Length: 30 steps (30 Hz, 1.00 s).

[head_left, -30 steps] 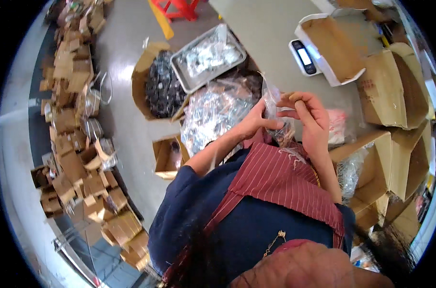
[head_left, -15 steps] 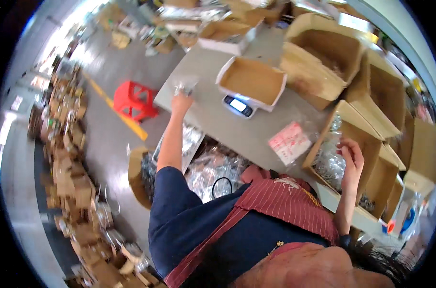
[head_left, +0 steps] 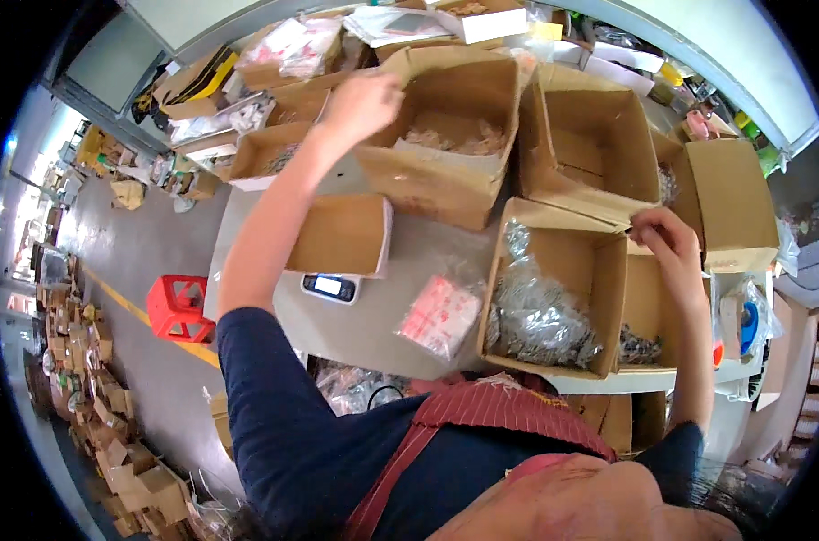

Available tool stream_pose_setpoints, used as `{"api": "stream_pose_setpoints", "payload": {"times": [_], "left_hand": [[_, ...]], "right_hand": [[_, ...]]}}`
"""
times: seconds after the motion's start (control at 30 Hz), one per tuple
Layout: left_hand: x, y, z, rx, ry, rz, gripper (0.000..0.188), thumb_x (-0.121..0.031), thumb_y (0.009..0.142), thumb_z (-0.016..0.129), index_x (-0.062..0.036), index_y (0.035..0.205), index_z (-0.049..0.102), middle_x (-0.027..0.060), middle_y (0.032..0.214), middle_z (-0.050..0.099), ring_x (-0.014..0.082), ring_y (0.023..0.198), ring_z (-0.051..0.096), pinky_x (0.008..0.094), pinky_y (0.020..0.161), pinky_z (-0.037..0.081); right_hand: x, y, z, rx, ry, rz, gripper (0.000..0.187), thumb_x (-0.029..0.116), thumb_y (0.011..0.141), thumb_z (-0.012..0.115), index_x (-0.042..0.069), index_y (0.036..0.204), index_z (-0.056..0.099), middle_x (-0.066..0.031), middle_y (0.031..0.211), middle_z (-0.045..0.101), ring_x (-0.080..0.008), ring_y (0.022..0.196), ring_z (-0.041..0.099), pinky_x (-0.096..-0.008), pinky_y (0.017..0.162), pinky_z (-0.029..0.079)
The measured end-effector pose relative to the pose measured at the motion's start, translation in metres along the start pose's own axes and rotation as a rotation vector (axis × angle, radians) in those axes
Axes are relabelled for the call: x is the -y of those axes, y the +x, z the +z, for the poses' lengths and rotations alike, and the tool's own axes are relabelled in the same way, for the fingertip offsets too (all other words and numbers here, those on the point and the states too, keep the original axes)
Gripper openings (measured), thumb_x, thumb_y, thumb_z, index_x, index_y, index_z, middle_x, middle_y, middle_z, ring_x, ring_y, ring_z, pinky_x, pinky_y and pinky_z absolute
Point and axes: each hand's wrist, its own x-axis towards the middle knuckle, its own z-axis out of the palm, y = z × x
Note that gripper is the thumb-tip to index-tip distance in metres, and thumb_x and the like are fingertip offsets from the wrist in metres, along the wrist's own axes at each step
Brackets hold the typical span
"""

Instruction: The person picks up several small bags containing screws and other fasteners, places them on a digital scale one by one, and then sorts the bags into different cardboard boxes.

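My left hand [head_left: 366,104] is raised at the left rim of a large cardboard box [head_left: 436,180] with small brownish pieces in its bottom. Motion smears its fingers, and I make out nothing in them. My right hand [head_left: 669,239] is closed in a pinch at the right rim of a lower cardboard box [head_left: 558,215]. A small dark bit shows at its fingertips, too small to name. Inside that lower box lies a clear plastic bag [head_left: 540,302] full of small grey metal parts. A narrower box [head_left: 648,302] with loose dark metal parts stands beside it, under my right hand.
A shallow cardboard tray [head_left: 337,234] sits on a small digital scale [head_left: 331,288]. A clear bag with pink-and-white contents [head_left: 441,316] lies on the grey table [head_left: 373,338]. Another tall box [head_left: 590,126] stands at the back right. A red stool [head_left: 177,308] is on the floor at left.
The view has turned right. My left hand has left the table's left end, where it held a small clear bag, and moved to the large box. My right hand has shifted to the lower box's right rim.
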Motion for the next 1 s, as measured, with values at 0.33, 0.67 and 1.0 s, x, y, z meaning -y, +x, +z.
{"api": "stream_pose_setpoints", "payload": {"times": [0.33,0.67,1.0], "left_hand": [[-0.042,0.138,0.268,0.736,-0.412,-0.108,0.056,-0.044,0.086,0.063,-0.0019,0.123,0.061,0.0238,0.123,0.062,0.0383,0.112,0.062,0.0438,0.094,0.049],[-0.062,0.155,0.259,0.475,-0.657,-0.371,0.039,-0.032,0.080,0.061,0.0002,0.100,0.072,0.0220,0.099,0.071,0.0338,0.094,0.069,0.0415,0.082,0.053],[-0.048,0.142,0.101,0.284,-1.602,-0.536,0.032,-0.011,0.073,0.050,0.0061,0.098,0.061,0.0178,0.099,0.066,0.0298,0.091,0.065,0.0485,0.089,0.054]], "right_hand": [[-0.150,0.234,0.003,0.208,-0.761,-0.170,0.037,0.010,0.081,0.061,-0.001,0.116,0.055,-0.0205,0.103,0.066,-0.0385,0.098,0.064,-0.0423,0.086,0.051],[-0.232,0.289,0.100,1.042,-1.076,0.203,0.050,0.020,0.076,0.067,0.011,0.125,0.062,-0.0081,0.116,0.068,-0.0294,0.105,0.066,-0.0437,0.072,0.053],[-0.170,0.257,0.103,1.179,-0.903,0.285,0.047,0.012,0.068,0.073,0.002,0.113,0.064,-0.0150,0.101,0.069,-0.0309,0.085,0.069,-0.0433,0.069,0.057]]}}
